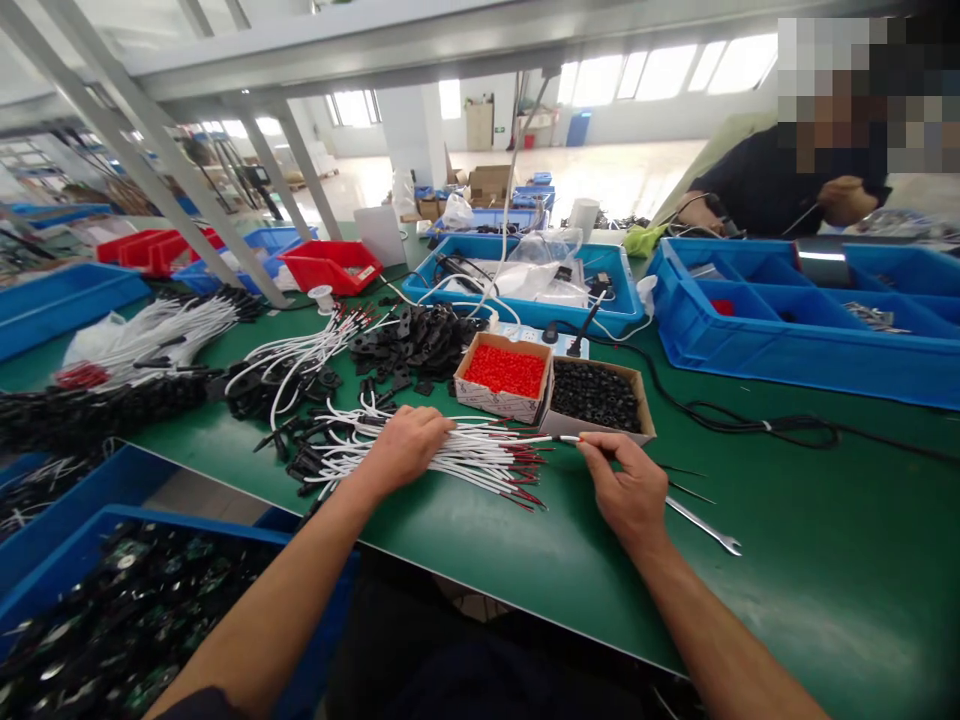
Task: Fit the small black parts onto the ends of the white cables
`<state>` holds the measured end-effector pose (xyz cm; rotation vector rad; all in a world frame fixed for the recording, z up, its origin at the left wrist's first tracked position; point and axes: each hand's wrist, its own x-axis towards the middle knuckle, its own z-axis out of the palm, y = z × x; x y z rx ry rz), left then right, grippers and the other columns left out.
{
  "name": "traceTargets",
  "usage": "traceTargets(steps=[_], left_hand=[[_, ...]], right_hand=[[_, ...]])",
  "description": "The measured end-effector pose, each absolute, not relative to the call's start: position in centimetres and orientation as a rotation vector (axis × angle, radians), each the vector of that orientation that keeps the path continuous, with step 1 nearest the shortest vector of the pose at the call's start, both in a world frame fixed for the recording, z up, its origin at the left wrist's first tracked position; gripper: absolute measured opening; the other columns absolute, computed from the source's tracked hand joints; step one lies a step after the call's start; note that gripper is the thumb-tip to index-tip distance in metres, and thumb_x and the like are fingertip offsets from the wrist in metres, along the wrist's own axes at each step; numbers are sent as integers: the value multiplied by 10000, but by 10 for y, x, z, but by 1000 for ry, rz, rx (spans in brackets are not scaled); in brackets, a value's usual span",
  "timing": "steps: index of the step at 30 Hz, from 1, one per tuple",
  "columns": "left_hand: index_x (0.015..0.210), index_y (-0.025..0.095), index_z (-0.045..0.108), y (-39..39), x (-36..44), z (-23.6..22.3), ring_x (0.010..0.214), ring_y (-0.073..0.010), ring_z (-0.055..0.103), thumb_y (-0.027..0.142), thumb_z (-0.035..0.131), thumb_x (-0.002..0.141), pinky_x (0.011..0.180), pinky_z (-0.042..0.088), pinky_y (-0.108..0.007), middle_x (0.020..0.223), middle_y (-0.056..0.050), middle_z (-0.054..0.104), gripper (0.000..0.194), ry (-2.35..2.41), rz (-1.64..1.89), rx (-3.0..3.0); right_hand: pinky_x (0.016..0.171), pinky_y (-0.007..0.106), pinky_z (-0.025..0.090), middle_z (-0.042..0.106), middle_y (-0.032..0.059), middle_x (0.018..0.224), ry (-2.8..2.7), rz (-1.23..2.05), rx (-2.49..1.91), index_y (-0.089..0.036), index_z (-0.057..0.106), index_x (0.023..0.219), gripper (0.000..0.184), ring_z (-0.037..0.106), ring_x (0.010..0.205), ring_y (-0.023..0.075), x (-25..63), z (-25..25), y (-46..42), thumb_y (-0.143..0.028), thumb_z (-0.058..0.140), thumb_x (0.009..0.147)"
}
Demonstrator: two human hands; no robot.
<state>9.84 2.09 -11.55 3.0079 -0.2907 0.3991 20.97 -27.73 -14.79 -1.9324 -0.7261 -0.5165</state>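
White cables point(480, 462) with red and black wire ends lie in a bundle on the green table. My left hand point(405, 450) rests over the bundle with its fingers curled around cables; the fingertips are partly hidden. To the right, my right hand point(626, 485) pinches a white cable point(570, 439) between thumb and forefinger. A short black piece sits on this cable just left of the fingers, and thin dark wires stick out beyond the hand. An open-ended spanner point(705, 526) lies beside my right hand.
Behind the cables stand a box of small red parts point(459, 390) and a box of small black parts point(646, 400). Blue trays point(795, 355) and a power strip point(592, 349) lie farther back. A blue bin point(300, 540) is at lower left. Another person point(772, 180) works across the table.
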Motion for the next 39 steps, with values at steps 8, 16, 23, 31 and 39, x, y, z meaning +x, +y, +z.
traceTargets(steps=[8, 16, 23, 31, 39], left_hand=[[1153, 177, 646, 101, 88, -53, 837, -152, 600, 347, 441, 971, 800, 442, -254, 935, -48, 656, 322, 336, 1028, 2715], [1233, 206, 619, 203, 107, -18, 995, -278, 551, 369, 434, 937, 843, 426, -384, 1104, -127, 613, 385, 1040, 808, 3173], [1124, 207, 639, 118, 145, -96, 1041, -251, 560, 493, 515, 889, 859, 444, -328, 1077, -106, 601, 391, 673, 214, 3208], [1015, 147, 633, 99, 158, -114, 992, -253, 612, 384, 490, 915, 809, 456, -313, 1027, -124, 630, 294, 720, 171, 3197], [971, 136, 590, 71, 128, -74, 837, -240, 635, 338, 279, 988, 711, 431, -313, 913, -110, 643, 371, 851, 585, 3029]], right_hand=[[705, 293, 559, 693, 48, 987, -674, -117, -1890, -191, 512, 1330, 524, 658, 810, 167, 208, -156, -265, -379, 662, 864], [657, 272, 527, 659, 19, 820, -802, -220, -1942, -182, 618, 1176, 312, 612, 660, 141, 205, -150, -265, -334, 594, 904], [635, 284, 515, 661, 22, 818, -846, -181, -1980, -197, 635, 1163, 289, 608, 642, 150, 206, -153, -266, -326, 581, 909], [731, 306, 521, 687, 28, 928, -944, -216, -2000, -206, 654, 1106, 228, 646, 770, 168, 208, -157, -271, -300, 576, 913], [631, 295, 516, 674, 47, 869, -886, -57, -1919, -196, 650, 1122, 261, 617, 677, 158, 198, -145, -266, -321, 588, 901]])
